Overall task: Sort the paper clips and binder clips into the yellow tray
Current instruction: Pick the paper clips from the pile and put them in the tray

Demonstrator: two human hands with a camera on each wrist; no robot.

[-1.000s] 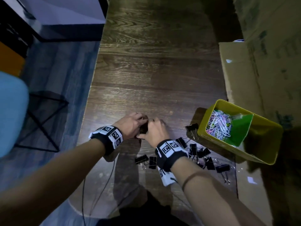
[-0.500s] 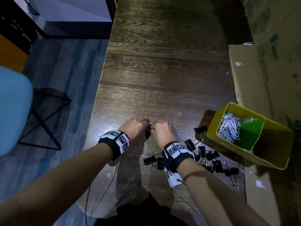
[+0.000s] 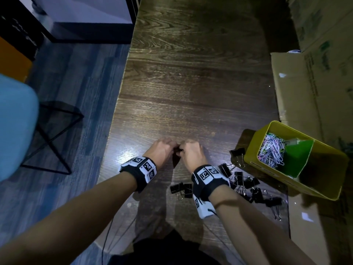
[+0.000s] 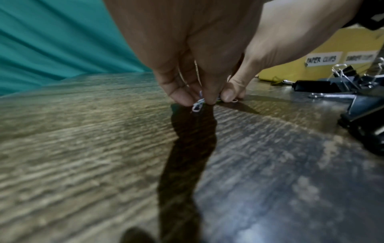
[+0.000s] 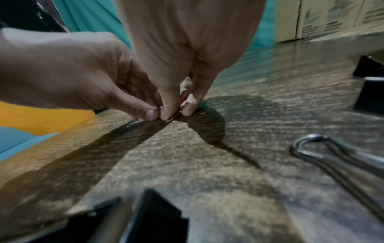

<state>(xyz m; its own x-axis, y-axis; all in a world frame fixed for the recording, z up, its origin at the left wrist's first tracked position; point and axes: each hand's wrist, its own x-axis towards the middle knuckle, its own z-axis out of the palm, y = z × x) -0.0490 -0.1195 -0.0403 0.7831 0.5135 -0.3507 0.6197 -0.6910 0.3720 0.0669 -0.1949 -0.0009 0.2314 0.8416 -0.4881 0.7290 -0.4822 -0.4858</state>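
Both hands meet fingertip to fingertip on the dark wooden table [image 3: 191, 83]. My left hand [image 3: 172, 148] [image 4: 195, 100] pinches small pale paper clips [image 4: 197, 106] against the table top. My right hand [image 3: 186, 150] [image 5: 176, 111] pinches another clip [image 5: 173, 117] beside them, and one clip [image 5: 135, 122] pokes out under the left thumb. The yellow tray [image 3: 254, 148] stands tilted at the right; its near compartment holds coloured paper clips [image 3: 271, 150] beside a green divider [image 3: 296, 159]. Several black binder clips [image 3: 248, 184] lie between the tray and my right wrist, and two more [image 3: 181, 188] lie below the hands.
Cardboard boxes [image 3: 324, 73] line the table's right side, and flat cardboard [image 3: 305, 226] lies under the tray. The table's left edge drops to a blue floor with a light-blue chair [image 3: 15, 127]. White labels [image 4: 321, 60] mark the tray's wall.
Both hands have stayed together at the same spot on the table, now with fingertips down on the small clips. The tray and the loose binder clips have not moved.
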